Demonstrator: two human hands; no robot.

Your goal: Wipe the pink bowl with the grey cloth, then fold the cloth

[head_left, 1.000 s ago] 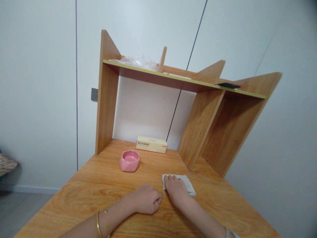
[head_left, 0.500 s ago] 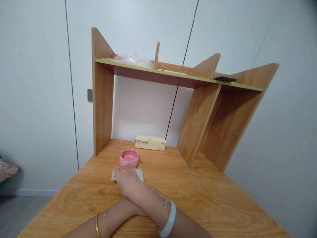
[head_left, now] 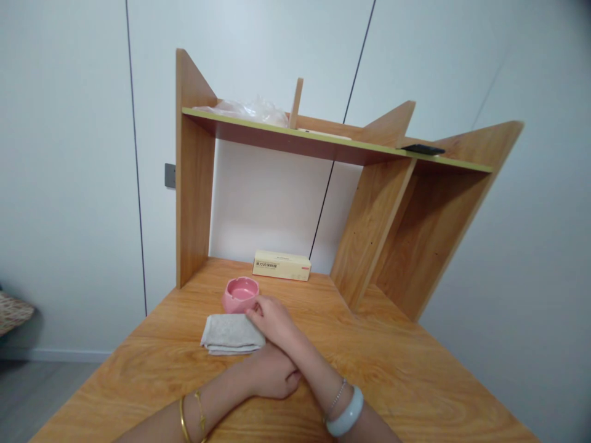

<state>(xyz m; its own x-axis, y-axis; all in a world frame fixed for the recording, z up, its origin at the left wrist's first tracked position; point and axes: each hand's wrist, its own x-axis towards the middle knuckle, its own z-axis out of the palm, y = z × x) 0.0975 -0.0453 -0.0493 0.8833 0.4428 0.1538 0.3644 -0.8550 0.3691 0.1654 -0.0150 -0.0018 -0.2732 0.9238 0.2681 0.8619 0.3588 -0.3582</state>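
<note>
Head view shows a folded grey cloth (head_left: 229, 333) on the wood-grain worktop (head_left: 397, 369), before a pink faceted ashtray (head_left: 237, 304). The right hand (head_left: 275, 321) has bent fingers at the cloth's far corner; whether they pinch it, I cannot tell. The left hand (head_left: 272, 372) is curled into a fist.

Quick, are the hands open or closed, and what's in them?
Left hand: closed in a loose fist, nothing seen in it.
Right hand: fingers curled by the pink bowl and gray cloth; I can't tell whether it grips either.
</note>
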